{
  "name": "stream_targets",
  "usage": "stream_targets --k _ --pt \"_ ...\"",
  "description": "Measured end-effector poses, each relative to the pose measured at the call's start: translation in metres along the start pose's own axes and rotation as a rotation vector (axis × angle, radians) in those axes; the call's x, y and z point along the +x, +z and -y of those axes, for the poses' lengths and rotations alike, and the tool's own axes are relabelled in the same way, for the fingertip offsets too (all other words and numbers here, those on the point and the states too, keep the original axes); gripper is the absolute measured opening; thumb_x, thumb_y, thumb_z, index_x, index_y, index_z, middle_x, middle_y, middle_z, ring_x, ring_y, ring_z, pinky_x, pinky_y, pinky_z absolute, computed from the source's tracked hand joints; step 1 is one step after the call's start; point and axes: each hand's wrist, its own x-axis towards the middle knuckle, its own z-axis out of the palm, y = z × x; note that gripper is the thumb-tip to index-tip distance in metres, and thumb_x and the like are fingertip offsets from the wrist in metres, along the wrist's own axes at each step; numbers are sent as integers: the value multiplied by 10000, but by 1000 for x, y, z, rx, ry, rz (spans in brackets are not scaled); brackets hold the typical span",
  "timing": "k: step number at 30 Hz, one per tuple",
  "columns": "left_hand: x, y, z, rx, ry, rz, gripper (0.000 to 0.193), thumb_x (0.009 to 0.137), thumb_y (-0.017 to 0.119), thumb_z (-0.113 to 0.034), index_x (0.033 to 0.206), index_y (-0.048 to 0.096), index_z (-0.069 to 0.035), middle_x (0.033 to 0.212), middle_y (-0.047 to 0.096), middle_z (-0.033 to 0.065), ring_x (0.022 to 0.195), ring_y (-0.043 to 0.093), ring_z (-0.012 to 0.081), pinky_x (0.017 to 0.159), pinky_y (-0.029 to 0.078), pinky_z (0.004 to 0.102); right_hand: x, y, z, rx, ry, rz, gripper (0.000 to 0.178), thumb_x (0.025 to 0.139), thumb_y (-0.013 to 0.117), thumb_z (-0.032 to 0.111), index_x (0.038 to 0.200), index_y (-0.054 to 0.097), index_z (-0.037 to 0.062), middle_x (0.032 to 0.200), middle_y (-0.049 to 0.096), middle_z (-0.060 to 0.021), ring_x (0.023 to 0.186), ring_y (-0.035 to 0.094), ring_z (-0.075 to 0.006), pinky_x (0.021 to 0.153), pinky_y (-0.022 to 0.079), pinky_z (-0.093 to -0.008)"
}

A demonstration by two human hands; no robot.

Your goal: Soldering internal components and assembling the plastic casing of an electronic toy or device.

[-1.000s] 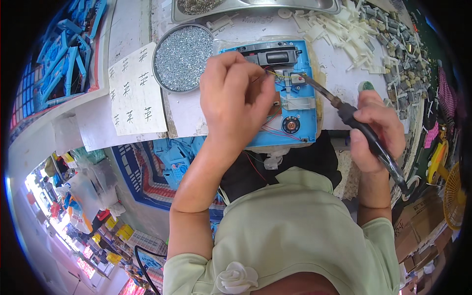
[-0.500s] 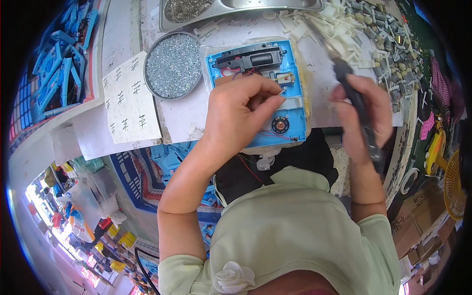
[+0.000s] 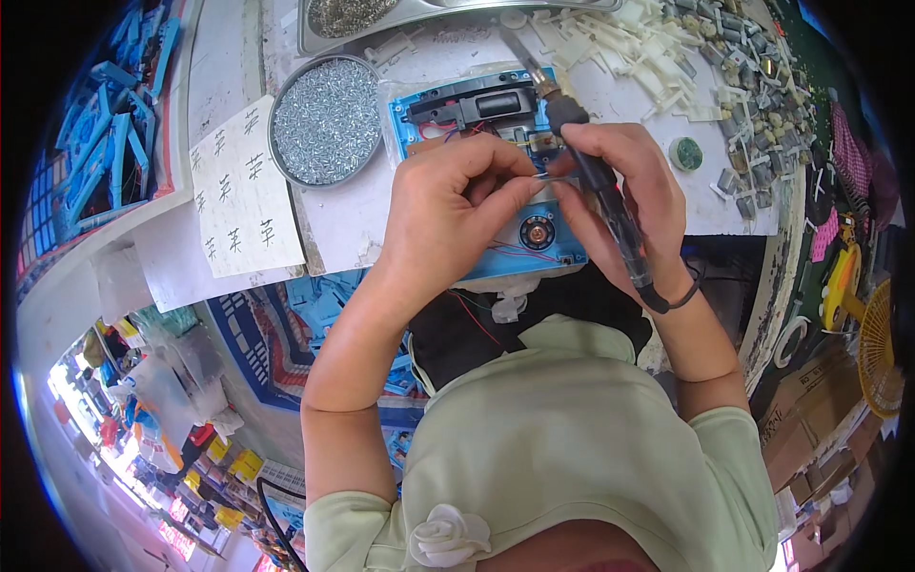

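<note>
A blue plastic housing (image 3: 481,266) lies on the table before me, with a black module (image 3: 477,108), a small round speaker (image 3: 537,232) and thin wires inside. My left hand (image 3: 448,205) is over its middle, thumb and forefinger pinched on something tiny I cannot make out. My right hand (image 3: 634,181) grips a black-handled soldering iron (image 3: 599,181), its metal tip pointing up and away to the left, off the housing. The thumb and fingertip of that hand also meet the left fingertips over the housing; a thin, pale piece may lie between them.
A round tray of small metal screws (image 3: 326,119) stands left, beside a handwritten paper sheet (image 3: 243,205). White plastic parts (image 3: 624,57) and small motors (image 3: 748,114) lie piled far right, near a round green piece (image 3: 685,153). Blue parts (image 3: 119,143) fill a bin at left.
My right hand has moved left with the soldering iron, bringing its fingertips to my left hand's. The round green piece has come into sight. My left hand keeps its pinch.
</note>
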Motion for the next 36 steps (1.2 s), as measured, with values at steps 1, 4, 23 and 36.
stream_targets --k 1,4,23,36 --pt "0 0 -3 -1 -21 8 102 808 812 -41 865 728 -29 590 543 21 515 453 103 500 361 291 1 -1 1 19 31 -6 585 713 744 -185 1248 647 29 1078 693 -96 854 656 -246 735 536 -306" --pt "0 0 -4 -9 -48 10 98 809 808 -39 868 731 -29 594 545 24 516 450 106 503 361 292 4 1 -2 77 40 1 603 704 747 -185 1261 647 22 1017 672 -96 842 649 -242 733 533 -309" --pt "-7 -15 -6 326 368 246 195 773 756 61 937 690 -19 1079 620 112 895 660 277 751 529 347 -13 -102 8 280 131 223 223 797 734 102 956 657 -35 756 587 -67 650 499 -159 613 391 -295" --pt "-10 -14 -2 345 381 227 213 758 749 64 935 681 -34 1079 631 112 890 658 286 751 535 367 0 -80 7 189 93 423 212 692 704 100 890 675 29 714 659 -61 585 564 -194 541 437 -300"
